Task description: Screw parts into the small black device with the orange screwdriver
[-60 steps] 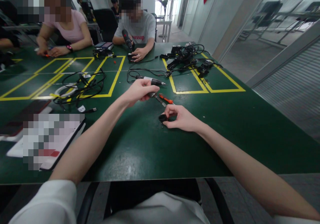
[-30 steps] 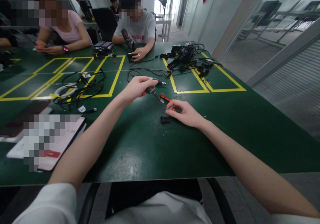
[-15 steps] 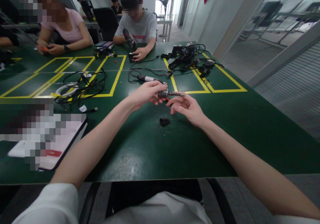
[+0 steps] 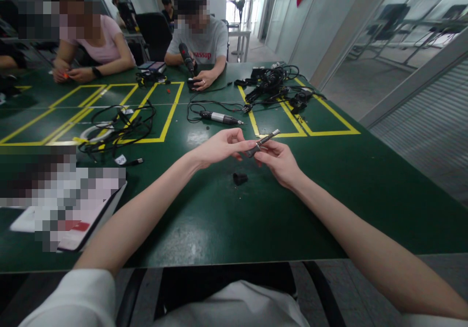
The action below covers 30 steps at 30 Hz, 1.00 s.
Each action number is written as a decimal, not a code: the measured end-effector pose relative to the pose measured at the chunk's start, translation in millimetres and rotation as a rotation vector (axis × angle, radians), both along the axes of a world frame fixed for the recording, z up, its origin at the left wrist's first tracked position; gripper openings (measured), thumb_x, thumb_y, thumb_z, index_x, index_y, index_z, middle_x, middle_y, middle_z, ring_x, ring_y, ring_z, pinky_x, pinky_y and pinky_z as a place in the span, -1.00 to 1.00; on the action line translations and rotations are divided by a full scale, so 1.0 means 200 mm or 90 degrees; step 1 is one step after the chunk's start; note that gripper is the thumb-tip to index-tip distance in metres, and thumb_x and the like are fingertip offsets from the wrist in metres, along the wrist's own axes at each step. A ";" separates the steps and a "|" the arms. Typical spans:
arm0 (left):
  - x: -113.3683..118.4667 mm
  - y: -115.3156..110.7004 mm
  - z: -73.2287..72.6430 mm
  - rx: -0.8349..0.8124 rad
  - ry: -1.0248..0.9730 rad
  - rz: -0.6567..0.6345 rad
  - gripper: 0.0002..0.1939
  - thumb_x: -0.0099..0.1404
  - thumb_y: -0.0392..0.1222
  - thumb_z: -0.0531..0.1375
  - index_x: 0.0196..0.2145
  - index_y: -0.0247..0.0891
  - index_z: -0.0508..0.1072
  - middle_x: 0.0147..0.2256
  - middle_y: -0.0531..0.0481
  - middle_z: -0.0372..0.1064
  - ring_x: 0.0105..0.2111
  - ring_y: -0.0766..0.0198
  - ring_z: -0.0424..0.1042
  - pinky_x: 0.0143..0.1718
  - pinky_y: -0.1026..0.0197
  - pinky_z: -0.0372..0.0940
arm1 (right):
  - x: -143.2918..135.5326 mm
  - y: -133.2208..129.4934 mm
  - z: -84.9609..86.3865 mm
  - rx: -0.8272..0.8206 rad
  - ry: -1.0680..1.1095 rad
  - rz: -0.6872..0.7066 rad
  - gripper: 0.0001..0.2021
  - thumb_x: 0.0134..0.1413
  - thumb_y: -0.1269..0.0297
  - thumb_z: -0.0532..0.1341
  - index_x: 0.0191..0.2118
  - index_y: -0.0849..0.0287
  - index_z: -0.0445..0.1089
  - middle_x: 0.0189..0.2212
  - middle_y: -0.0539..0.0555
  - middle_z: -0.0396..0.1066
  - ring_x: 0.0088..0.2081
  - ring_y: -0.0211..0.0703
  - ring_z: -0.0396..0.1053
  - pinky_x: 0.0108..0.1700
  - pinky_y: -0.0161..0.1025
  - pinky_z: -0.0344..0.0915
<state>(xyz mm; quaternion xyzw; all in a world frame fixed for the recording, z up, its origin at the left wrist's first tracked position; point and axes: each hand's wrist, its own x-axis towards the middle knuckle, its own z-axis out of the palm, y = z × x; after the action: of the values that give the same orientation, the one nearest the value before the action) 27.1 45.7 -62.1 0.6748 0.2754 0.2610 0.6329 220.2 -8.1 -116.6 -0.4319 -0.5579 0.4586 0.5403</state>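
Above the green table (image 4: 204, 210), my two hands meet around a dark metal tool part (image 4: 268, 137) with a thicker collar and a thin silver shaft. Its shaft slants up to the right. My left hand (image 4: 226, 144) grips the thick end, which the fingers partly hide. From the other side, the fingertips of my right hand (image 4: 278, 160) close on it near the collar. Just below the hands, a small black cone-shaped cap (image 4: 240, 179) lies on the table. Beyond them rests a corded rotary hand tool (image 4: 219, 117), black with a silver middle.
Tangled black cables (image 4: 272, 81) lie at the back right, inside yellow tape lines (image 4: 334, 133). A looped cable bundle (image 4: 120, 122) is on the left. Papers on a dark-edged folder (image 4: 117, 190) lie front left. Across the table, a person (image 4: 204, 39) holds a power drill (image 4: 186, 58).
The tool part has turned from nearly level to slanting up right, and sits a little lower and to the right. My right fingers have closed in around it.
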 end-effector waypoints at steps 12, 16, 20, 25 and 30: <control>-0.04 0.05 -0.05 0.176 0.301 -0.149 -0.58 0.02 0.05 0.48 -0.25 -0.29 0.62 -0.44 0.04 0.53 -0.45 0.29 0.44 -0.39 0.26 0.22 | 0.14 0.02 0.04 0.030 -0.308 0.084 -0.74 -0.13 0.14 0.45 -0.31 0.19 0.59 -0.54 -0.01 0.42 -0.49 -0.22 0.31 -0.40 -0.23 0.30; -0.05 0.06 -0.08 0.204 0.355 -0.181 -0.70 0.07 0.00 0.44 -0.32 -0.27 0.67 -0.45 0.00 0.56 -0.45 0.25 0.48 -0.38 0.26 0.25 | 0.14 0.03 0.04 0.058 -0.433 0.110 -0.77 -0.07 0.19 0.41 -0.27 0.20 0.57 -0.53 -0.03 0.40 -0.51 -0.25 0.26 -0.44 -0.27 0.20; -0.08 0.09 -0.09 0.139 0.315 -0.198 -0.81 0.11 -0.14 0.40 -0.33 -0.27 0.66 -0.43 -0.03 0.60 -0.43 0.25 0.53 -0.34 0.26 0.34 | 0.14 0.03 0.04 0.103 -0.527 0.120 -0.76 -0.03 0.16 0.41 -0.27 0.19 0.54 -0.45 -0.01 0.42 -0.46 -0.24 0.25 -0.40 -0.27 0.17; -0.11 0.12 -0.09 0.090 0.276 -0.190 -0.82 0.15 -0.19 0.38 -0.28 -0.32 0.64 -0.45 -0.02 0.57 -0.50 0.35 0.47 -0.41 0.33 0.35 | 0.12 0.03 0.04 0.110 -0.543 0.135 -0.76 0.05 0.13 0.40 -0.24 0.19 0.54 -0.44 -0.01 0.42 -0.44 -0.22 0.25 -0.37 -0.26 0.17; -0.12 0.12 -0.06 0.018 0.257 -0.206 -0.70 0.12 -0.26 0.40 -0.14 -0.28 0.66 -0.38 -0.04 0.60 -0.41 0.27 0.55 -0.33 0.26 0.46 | 0.13 0.03 0.05 0.134 -0.536 0.153 -0.71 -0.01 0.15 0.43 -0.17 0.17 0.55 -0.33 0.05 0.47 -0.33 -0.12 0.35 -0.27 -0.20 0.27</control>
<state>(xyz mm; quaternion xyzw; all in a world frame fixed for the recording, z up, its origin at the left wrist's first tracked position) 2.4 69.4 -74.8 0.7575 0.2806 0.0203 0.5891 247.0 -1.4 -106.8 -0.4556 -0.8191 0.2432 0.2497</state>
